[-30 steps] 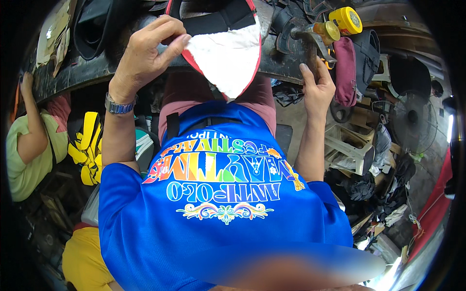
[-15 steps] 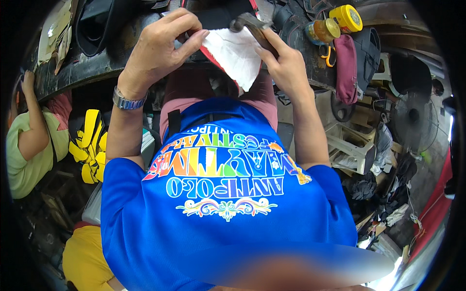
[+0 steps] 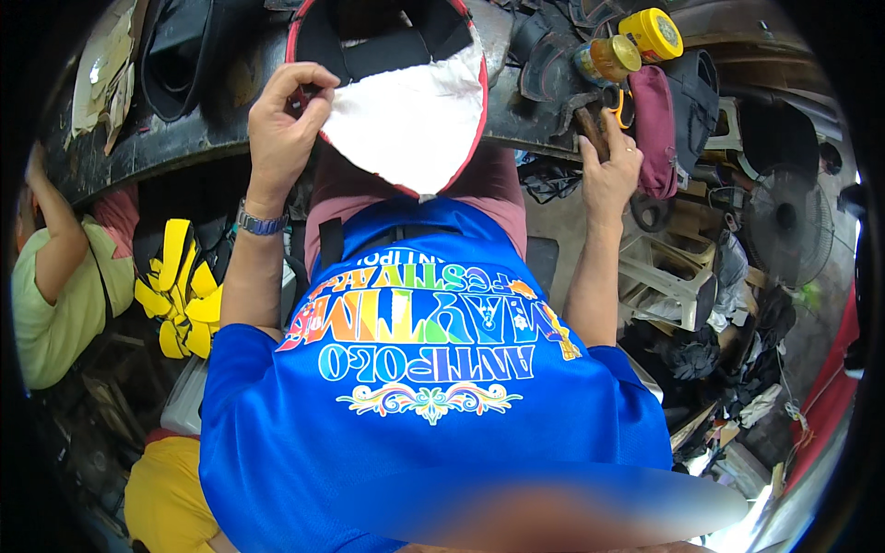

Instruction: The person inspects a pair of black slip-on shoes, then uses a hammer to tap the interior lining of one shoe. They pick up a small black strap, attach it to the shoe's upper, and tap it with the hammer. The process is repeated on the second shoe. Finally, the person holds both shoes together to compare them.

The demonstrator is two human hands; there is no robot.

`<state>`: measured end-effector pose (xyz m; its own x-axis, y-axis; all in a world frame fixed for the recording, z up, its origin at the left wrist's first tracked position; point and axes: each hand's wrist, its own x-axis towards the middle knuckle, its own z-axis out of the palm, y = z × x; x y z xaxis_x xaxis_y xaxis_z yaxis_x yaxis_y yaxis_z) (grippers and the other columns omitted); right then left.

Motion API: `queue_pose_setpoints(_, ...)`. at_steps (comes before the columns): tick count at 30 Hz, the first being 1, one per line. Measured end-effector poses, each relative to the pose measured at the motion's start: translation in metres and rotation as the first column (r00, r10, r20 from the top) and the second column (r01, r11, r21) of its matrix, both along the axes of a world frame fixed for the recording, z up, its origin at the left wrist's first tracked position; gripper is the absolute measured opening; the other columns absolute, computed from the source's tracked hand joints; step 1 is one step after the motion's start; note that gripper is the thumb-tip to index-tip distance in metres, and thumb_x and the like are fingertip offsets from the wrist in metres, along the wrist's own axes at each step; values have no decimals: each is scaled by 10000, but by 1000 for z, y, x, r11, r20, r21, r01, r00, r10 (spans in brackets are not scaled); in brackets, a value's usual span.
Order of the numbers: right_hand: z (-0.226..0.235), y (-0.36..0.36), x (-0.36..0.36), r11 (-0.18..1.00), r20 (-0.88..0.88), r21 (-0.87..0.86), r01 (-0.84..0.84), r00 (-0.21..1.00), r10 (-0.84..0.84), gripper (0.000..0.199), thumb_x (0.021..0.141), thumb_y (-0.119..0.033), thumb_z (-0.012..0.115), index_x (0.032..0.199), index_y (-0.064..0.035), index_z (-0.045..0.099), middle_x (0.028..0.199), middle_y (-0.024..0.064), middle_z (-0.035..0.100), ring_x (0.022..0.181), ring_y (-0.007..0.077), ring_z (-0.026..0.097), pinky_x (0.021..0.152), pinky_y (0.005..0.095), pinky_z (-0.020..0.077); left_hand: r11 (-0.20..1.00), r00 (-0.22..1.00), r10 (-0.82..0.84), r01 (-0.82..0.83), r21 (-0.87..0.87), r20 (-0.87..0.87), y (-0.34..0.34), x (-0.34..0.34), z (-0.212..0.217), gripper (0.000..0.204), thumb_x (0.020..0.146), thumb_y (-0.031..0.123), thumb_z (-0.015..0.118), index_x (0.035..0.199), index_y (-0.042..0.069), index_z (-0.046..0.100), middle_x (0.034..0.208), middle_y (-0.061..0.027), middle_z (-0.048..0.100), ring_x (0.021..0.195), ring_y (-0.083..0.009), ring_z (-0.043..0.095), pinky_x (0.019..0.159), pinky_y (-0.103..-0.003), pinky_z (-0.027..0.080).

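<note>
Near the bench's front edge, my left hand (image 3: 288, 129) pinches the left rim of a bag-like sewn piece (image 3: 415, 120). This piece has a pointed white flap, red edging and black fabric inside, and its tip hangs over the edge towards my lap. Further right, my right hand (image 3: 610, 170) has its fingers closed about the wooden handle of a hammer (image 3: 592, 134), low at the bench edge. The hammer's head is partly lost against the dark bench top. Orange-handled scissors (image 3: 625, 109) lie just beyond my right fingers.
A dark bench (image 3: 175, 152) spans the far side. On its right stand a yellow tub (image 3: 651, 35) and a glass jar (image 3: 607, 59), near a maroon pouch (image 3: 654, 134). Cardboard pieces (image 3: 106, 64) lie far left. A person in light green (image 3: 64, 267) is at the left.
My right hand has carried the hammer right, away from the sewn piece to the bench edge. The piece has swung round and spread out, showing its white flap and black inside.
</note>
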<state>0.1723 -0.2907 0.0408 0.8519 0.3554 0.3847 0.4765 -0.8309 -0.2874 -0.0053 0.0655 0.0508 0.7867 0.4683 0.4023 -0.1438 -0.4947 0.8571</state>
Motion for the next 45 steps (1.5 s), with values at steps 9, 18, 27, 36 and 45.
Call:
queue_pose_setpoints(9,56,107,-11,477,58,722,-501,730,681,555,847,-197,712,1355,-69,532,1214,103,608,1178,206,538,1039,335,374,641,954,-295,243,-728,58,-54,15,-19,176,889,-16,628,1049,52,603,1022,-16,604,903,-78,586,803,-239,489)
queue_pose_setpoints(18,63,124,-15,361,-276,923,-130,430,860,351,850,-82,721,1191,-85,639,913,-18,610,849,55,562,763,199,454,578,784,-621,449,-682,-9,-60,11,-19,309,958,196,585,1218,31,554,1161,-92,618,979,-140,627,835,-287,527)
queue_pose_setpoints(27,74,151,-17,443,-337,856,-266,364,868,625,850,-21,696,1417,-62,436,996,22,585,893,88,558,783,212,457,-246,702,-517,426,-871,490,-19,13,9,510,993,375,532,1311,-23,506,1194,-190,644,1026,-273,681,873,-396,580)
queue_pose_setpoints(36,36,148,-19,246,-131,968,-46,743,656,624,874,-91,701,1414,-45,391,1083,37,602,932,150,618,884,315,484,-325,820,-302,391,-861,486,-15,13,-31,369,954,237,612,1226,-12,596,1207,-199,643,1110,-323,640,971,-484,514)
queue_pose_setpoints(45,-4,123,-22,77,-118,686,723,5,993,312,907,-105,655,1192,10,605,1156,129,674,1043,256,655,987,422,492,-448,807,-260,385,-807,530,-26,14,-45,419,904,257,684,1225,-1,604,1209,-195,642,1110,-326,637,970,-498,511)
